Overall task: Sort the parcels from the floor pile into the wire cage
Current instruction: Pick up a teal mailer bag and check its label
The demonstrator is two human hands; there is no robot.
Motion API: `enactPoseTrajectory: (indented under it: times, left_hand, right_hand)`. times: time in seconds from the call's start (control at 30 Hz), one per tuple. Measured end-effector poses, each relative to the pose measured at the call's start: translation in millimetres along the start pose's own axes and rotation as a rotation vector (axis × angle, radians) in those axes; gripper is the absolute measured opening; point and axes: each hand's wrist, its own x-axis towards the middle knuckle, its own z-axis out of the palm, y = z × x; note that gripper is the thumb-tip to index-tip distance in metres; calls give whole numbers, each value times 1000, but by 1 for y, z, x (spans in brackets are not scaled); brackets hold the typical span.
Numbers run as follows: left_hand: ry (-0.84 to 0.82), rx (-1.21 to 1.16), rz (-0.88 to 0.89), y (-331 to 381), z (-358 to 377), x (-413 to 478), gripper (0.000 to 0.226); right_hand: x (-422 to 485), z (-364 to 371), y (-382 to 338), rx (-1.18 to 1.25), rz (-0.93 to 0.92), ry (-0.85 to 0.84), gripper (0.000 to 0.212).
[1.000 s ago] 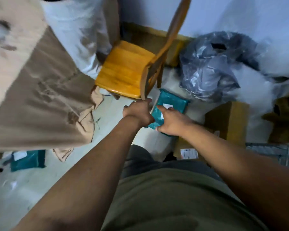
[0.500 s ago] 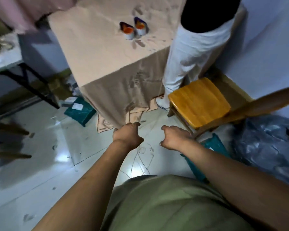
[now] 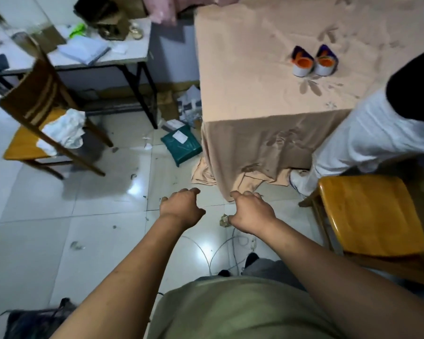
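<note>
Hands held out empty over the tiled floor, with a teal parcel lying further off by the draped table.

Left hand [image 3: 181, 206] and right hand [image 3: 251, 212] reach forward side by side above the pale floor tiles [image 3: 59, 228], backs up, fingers curled loosely downward and gripping nothing. The teal parcel [image 3: 181, 144], with a white label on its top, lies flat on the floor just beside the hanging corner of the tan tablecloth [image 3: 267, 106], well apart from both hands. Two small orange-and-purple shoes [image 3: 313, 61] stand on the cloth-covered table. A second person in white trousers [image 3: 367, 140] stands at the table's right side, next to a yellow wooden chair [image 3: 370, 214]. Another wooden chair [image 3: 42, 118] with crumpled white cloth on its seat stands at left, before a cluttered grey desk [image 3: 123, 57]. No wire cage appears in view.
</note>
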Motion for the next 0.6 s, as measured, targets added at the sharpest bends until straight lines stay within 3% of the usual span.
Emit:
enactPoseTrajectory:
  times: [0.13,0.33,0.6]
  left_hand:
    - [78,-207,-130,-5,-12,-3,69]
    - [167,-305,-295,-33,-38,1,72]
    - [138,-450,-384,-108,-34,32,74]
  right_hand:
    - [22,-15,-14,-44,-107,18,68]
    - [64,-42,-53,-77,-212,26,69]
    - [124,-29,-105,-156,-244,-69,70]
